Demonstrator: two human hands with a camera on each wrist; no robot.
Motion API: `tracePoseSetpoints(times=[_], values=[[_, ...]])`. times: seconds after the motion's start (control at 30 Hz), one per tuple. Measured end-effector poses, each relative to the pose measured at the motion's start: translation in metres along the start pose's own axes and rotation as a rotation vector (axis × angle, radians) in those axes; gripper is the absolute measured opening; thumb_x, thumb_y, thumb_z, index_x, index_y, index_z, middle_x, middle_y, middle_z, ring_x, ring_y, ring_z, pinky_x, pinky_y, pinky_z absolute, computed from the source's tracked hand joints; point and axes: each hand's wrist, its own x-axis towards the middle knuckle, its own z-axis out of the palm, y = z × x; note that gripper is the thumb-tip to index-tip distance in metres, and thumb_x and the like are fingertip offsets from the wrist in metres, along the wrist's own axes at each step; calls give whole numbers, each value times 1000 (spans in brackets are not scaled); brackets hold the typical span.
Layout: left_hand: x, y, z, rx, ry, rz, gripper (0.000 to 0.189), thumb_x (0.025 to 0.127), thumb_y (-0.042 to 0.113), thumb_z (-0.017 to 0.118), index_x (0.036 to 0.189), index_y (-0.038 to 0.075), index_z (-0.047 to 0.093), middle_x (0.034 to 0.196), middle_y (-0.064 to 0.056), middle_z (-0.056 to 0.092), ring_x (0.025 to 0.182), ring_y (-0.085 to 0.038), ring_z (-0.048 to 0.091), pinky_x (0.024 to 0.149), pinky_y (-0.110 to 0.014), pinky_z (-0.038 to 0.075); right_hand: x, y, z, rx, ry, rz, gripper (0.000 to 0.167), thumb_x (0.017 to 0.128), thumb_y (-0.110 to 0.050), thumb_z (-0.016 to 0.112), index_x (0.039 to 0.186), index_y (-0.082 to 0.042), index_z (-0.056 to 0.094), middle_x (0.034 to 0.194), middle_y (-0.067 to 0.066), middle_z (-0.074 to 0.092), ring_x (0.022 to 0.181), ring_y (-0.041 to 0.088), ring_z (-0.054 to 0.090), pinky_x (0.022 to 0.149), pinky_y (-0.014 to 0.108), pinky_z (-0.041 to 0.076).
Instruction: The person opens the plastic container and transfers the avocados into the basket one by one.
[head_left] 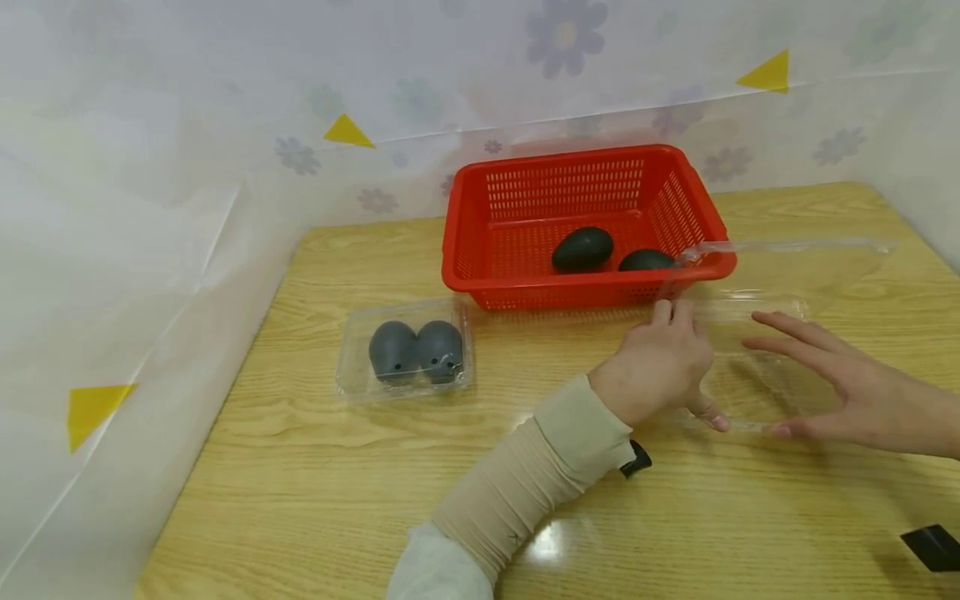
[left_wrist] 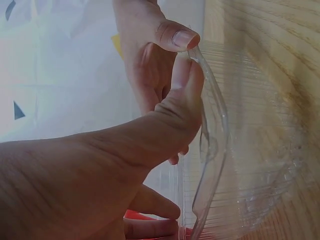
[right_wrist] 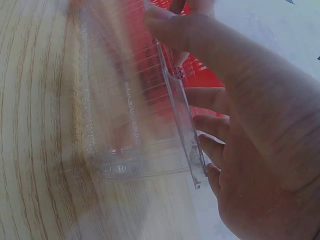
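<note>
A clear plastic clamshell box (head_left: 750,392) lies on the table with its transparent lid (head_left: 817,267) raised at the back. My left hand (head_left: 663,362) spans its left end, the thumb at the front rim and the fingers at the rear edge. To the right, my right hand (head_left: 847,383) has its fingers spread over the box, with the thumb touching the front rim. Both thumbs come close together on that rim (left_wrist: 217,110) in the left wrist view. Behind the box, two dark green avocado-shaped objects (head_left: 583,249) lie in a red basket (head_left: 577,293).
A second clear box (head_left: 348,367), closed, stands on the left with two grey rounded objects (head_left: 393,350) showing dark dots. White flowered sheeting (head_left: 420,67) rises behind the wooden table (head_left: 315,483). The raised lid partly overlaps the basket's right front corner.
</note>
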Motion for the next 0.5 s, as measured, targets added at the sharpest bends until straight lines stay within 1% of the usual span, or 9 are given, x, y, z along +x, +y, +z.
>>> tracePoseSetpoints(times=[0.03, 0.07, 0.1, 0.2, 0.33, 0.4, 0.5], values=[[0, 0, 0, 1, 3, 3, 102, 60, 87, 58, 139, 24, 48, 140, 6, 34, 125, -11, 34, 85, -16, 51, 0, 0, 0, -10, 1, -11, 94, 70, -19, 89, 151, -18, 39, 165, -12, 8, 149, -1, -7, 102, 84, 4], [0, -1, 0, 2, 8, 7, 100, 60, 87, 58, 138, 24, 49, 140, 6, 34, 125, -11, 34, 85, -16, 51, 0, 0, 0, -12, 7, -7, 94, 70, -19, 90, 150, -18, 41, 165, -13, 9, 147, -7, -7, 103, 83, 4], [0, -1, 0, 3, 13, 12, 99, 60, 87, 58, 137, 24, 50, 141, 6, 34, 125, -11, 34, 84, -16, 51, 0, 0, 0, -22, 5, -16, 94, 70, -19, 90, 150, -18, 40, 165, -12, 8, 147, -8, -7, 103, 84, 3], [0, -1, 0, 3, 18, 14, 101, 60, 87, 58, 139, 24, 49, 144, 5, 33, 128, -12, 33, 85, -16, 51, 1, 0, -1, -28, 8, -22, 93, 70, -19, 90, 149, -18, 42, 165, -12, 9, 147, -8, -6, 104, 83, 2], [2, 1, -1, 2, 7, 0, 110, 59, 87, 57, 147, 23, 41, 151, 5, 28, 131, -11, 31, 88, -17, 51, 1, 0, -3, -14, 16, -20, 91, 69, -18, 90, 148, -18, 44, 165, -12, 11, 147, -7, -3, 108, 79, 1], [3, 2, -1, 5, 1, -5, 113, 59, 88, 57, 149, 22, 39, 152, 5, 27, 131, -11, 30, 89, -17, 50, 2, 1, -4, -20, 13, -29, 91, 69, -18, 90, 148, -17, 44, 165, -13, 10, 147, -7, -4, 108, 79, 0], [4, 3, 0, 10, 4, -9, 114, 59, 88, 56, 149, 22, 38, 152, 5, 27, 131, -11, 30, 88, -17, 51, 3, 3, -3, -29, 20, -49, 90, 68, -16, 90, 146, -15, 45, 164, -14, 10, 147, -6, -3, 109, 78, -1]])
